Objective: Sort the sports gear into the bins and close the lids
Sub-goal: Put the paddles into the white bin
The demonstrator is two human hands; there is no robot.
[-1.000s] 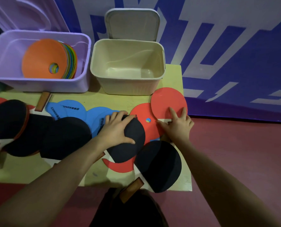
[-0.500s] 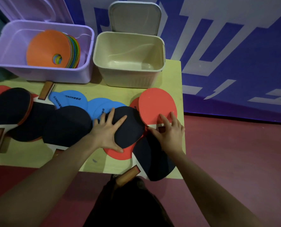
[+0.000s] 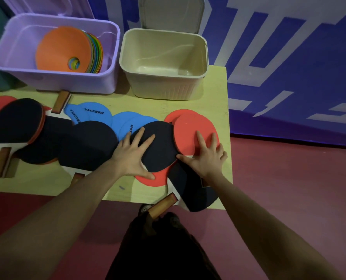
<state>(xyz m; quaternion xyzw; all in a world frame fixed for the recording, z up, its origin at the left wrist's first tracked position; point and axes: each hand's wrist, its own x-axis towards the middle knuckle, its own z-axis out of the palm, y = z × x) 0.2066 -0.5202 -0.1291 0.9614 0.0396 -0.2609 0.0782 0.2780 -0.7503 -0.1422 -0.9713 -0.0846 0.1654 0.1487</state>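
Several table tennis paddles lie overlapping on the yellow table (image 3: 214, 93). My left hand (image 3: 133, 154) lies flat, fingers spread, on a black-faced paddle (image 3: 160, 146). My right hand (image 3: 206, 156) presses on a red-faced paddle (image 3: 192, 130) beside it. Another black paddle (image 3: 194, 190) sticks out over the table's front edge, its wooden handle (image 3: 162, 207) pointing toward me. More black paddles (image 3: 87, 146) and blue rubber sheets (image 3: 89, 114) spread to the left. The beige bin (image 3: 164, 85) stands open and empty. The purple bin (image 3: 67, 79) holds stacked flat cones (image 3: 63, 47).
Both bin lids stand up against the blue and white wall behind. The floor is red on the right of the table and in front of it. A dark green object sits at the far left. The table's right edge is just beyond my right hand.
Both hands slid the black and red paddles closer together and toward the table's right front. The red paddle now overlaps the black one. The view shifted slightly nearer.
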